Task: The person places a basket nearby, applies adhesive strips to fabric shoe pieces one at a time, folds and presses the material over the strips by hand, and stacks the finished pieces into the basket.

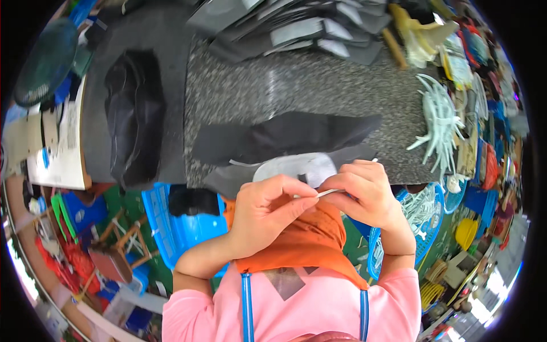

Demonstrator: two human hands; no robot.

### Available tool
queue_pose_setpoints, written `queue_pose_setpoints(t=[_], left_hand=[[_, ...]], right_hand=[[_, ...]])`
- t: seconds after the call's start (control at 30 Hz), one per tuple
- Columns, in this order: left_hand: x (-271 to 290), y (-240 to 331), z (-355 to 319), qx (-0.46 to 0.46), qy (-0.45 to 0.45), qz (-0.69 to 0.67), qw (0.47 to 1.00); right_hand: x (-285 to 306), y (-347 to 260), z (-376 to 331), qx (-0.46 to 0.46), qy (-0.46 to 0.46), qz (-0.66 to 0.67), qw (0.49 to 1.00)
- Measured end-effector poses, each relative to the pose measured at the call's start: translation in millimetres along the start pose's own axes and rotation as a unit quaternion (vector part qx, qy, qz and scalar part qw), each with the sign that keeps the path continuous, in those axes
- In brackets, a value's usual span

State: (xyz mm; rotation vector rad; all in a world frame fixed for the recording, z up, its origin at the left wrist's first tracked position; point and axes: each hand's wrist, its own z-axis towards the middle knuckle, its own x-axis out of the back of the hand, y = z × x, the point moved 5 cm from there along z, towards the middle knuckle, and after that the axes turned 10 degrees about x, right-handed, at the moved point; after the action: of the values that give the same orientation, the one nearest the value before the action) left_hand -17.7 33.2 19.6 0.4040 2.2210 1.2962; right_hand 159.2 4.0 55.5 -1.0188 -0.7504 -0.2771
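Note:
Close in front of my body, a thin white strip runs between my fingertips. My left hand is closed in a pinch on one part of it. My right hand pinches it a short way to the right, and a white tip sticks out above that hand. Just beyond, at the table's near edge, lies a flat dark piece with a pale rounded patch. A small dark square shows on the patch near my fingers. Behind it lies a long black piece.
Layered dark and grey pieces cover the table's far side. A bundle of pale strips lies at the right edge, and a folded black piece at the left. Below the table are a blue crate and a blue basket of strips.

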Motion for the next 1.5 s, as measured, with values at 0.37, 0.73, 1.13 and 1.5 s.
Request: queue_pose_setpoints(t=[0.37, 0.73, 1.13, 1.5], left_hand=[[78, -17, -10, -0.145, 0.338, 0.535, 0.76], [60, -47, -25, -0.244, 0.184, 0.58, 0.755], [0, -39, 2, -0.331, 0.109, 0.558, 0.753], [-12, -37, 18, -0.292, 0.122, 0.65, 0.691]], right_hand=[[-40, 20, 26, -0.15, -0.017, -0.007, 0.989], [-26, 37, 32, -0.264, -0.054, 0.013, 0.963], [10, 41, -14, -0.346, -0.043, 0.048, 0.936], [5, 55, -25, -0.311, -0.046, -0.205, 0.927]])
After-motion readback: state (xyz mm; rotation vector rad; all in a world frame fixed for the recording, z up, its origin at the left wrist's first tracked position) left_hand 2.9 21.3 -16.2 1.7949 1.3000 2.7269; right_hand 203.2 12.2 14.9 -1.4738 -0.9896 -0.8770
